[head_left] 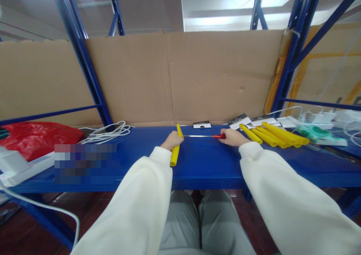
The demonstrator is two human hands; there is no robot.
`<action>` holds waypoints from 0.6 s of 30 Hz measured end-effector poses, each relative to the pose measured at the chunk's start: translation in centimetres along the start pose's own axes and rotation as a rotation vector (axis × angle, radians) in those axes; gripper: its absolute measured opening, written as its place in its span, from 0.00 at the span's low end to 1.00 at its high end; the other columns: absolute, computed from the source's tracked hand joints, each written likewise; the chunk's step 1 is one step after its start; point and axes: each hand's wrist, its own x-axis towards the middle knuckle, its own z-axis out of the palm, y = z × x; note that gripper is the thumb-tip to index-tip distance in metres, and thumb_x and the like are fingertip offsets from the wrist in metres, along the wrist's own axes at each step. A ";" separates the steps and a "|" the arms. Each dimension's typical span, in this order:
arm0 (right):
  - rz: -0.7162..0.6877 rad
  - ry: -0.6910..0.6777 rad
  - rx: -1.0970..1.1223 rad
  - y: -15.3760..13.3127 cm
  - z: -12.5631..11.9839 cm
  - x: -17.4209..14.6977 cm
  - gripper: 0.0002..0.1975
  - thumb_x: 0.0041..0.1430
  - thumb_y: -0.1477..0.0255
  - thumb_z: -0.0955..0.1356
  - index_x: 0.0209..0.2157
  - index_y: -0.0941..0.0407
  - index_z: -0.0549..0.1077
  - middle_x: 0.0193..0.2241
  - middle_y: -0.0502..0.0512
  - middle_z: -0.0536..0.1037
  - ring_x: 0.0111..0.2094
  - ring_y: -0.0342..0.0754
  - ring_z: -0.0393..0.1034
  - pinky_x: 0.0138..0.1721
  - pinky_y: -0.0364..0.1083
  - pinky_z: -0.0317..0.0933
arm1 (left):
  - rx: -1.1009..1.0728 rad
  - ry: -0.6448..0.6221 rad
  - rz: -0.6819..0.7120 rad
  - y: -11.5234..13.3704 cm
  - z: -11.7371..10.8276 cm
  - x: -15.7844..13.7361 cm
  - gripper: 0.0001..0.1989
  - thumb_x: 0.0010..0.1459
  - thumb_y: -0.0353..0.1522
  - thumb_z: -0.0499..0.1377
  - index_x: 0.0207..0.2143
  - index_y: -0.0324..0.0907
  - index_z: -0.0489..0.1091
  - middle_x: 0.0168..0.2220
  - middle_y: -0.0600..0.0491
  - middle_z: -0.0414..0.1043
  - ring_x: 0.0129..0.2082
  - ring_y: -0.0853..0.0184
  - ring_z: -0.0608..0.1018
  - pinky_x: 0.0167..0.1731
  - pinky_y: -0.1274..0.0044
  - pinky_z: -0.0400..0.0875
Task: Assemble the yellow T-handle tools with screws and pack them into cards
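Observation:
My left hand (172, 140) is closed around a yellow tapered tube (175, 155), which stands tilted above the blue tabletop (205, 161). In my right hand (233, 137) is a screwdriver (203, 136) with a red handle, its thin metal shaft pointing left. The shaft's far end reaches the yellow tube beside my left fingers; whether it goes in or only touches cannot be made out. Several more yellow tubes (280, 135) lie in a group just right of my right hand. Behind it rests a black and white card (239, 121).
A smaller black and white card (202, 124) lies by the cardboard wall (135, 78). To the left are coiled white cable (108, 135), a red plastic bag (47, 136) and a white power strip (31, 170). A green and white item (320, 135) sits at right. Blue metal posts (90, 74) frame the table.

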 end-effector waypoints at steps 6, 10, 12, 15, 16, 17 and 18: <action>0.025 -0.023 0.013 -0.2 -0.1 -0.2 0.08 0.57 0.71 0.67 0.39 0.56 0.73 0.35 0.59 0.81 0.35 0.51 0.74 0.31 0.43 0.57 | 0.014 -0.004 0.013 0.0 0.0 0.0 0.07 0.50 0.21 0.58 0.31 0.30 0.74 0.26 0.49 0.72 0.23 0.69 0.73 0.23 0.80 0.63; -0.030 -0.045 0.073 0.2 0.2 0.1 0.06 0.56 0.74 0.67 0.36 0.56 0.73 0.35 0.58 0.80 0.36 0.50 0.74 0.35 0.42 0.60 | 0.010 0.005 0.010 -0.2 0.0 0.1 0.08 0.49 0.22 0.59 0.32 0.30 0.75 0.27 0.47 0.74 0.25 0.67 0.75 0.24 0.79 0.64; -0.043 -0.026 0.080 0.2 0.2 0.1 0.05 0.55 0.75 0.67 0.35 0.56 0.73 0.36 0.59 0.80 0.36 0.50 0.74 0.35 0.42 0.60 | 0.004 0.009 0.011 -0.2 0.0 0.2 0.07 0.48 0.22 0.59 0.31 0.30 0.75 0.26 0.47 0.75 0.25 0.66 0.76 0.24 0.79 0.65; -0.015 -0.007 0.062 0.0 0.0 -0.1 0.05 0.55 0.74 0.67 0.35 0.55 0.72 0.34 0.58 0.80 0.34 0.50 0.73 0.31 0.42 0.59 | -0.003 0.008 0.013 -0.3 0.1 0.4 0.06 0.48 0.22 0.59 0.30 0.31 0.75 0.26 0.47 0.75 0.26 0.66 0.76 0.24 0.79 0.65; -0.002 -0.006 0.054 -0.1 -0.1 -0.2 0.05 0.55 0.73 0.67 0.36 0.55 0.71 0.33 0.57 0.80 0.32 0.49 0.73 0.30 0.42 0.57 | -0.004 0.007 0.013 -0.4 0.1 0.5 0.05 0.48 0.22 0.59 0.30 0.31 0.75 0.26 0.47 0.75 0.26 0.66 0.76 0.25 0.79 0.65; 0.008 -0.005 0.048 -0.1 -0.2 -0.3 0.05 0.55 0.73 0.67 0.36 0.54 0.71 0.31 0.56 0.79 0.31 0.49 0.72 0.28 0.42 0.56 | -0.006 0.006 0.012 -0.4 0.2 0.5 0.05 0.49 0.22 0.59 0.30 0.31 0.75 0.27 0.47 0.75 0.26 0.66 0.76 0.25 0.79 0.65; 0.013 -0.002 0.045 -0.2 -0.3 -0.4 0.05 0.55 0.73 0.67 0.36 0.54 0.71 0.30 0.55 0.79 0.30 0.49 0.72 0.28 0.42 0.55 | -0.010 0.007 0.011 -0.5 0.2 0.6 0.05 0.49 0.22 0.59 0.30 0.31 0.75 0.27 0.46 0.75 0.26 0.66 0.77 0.25 0.79 0.65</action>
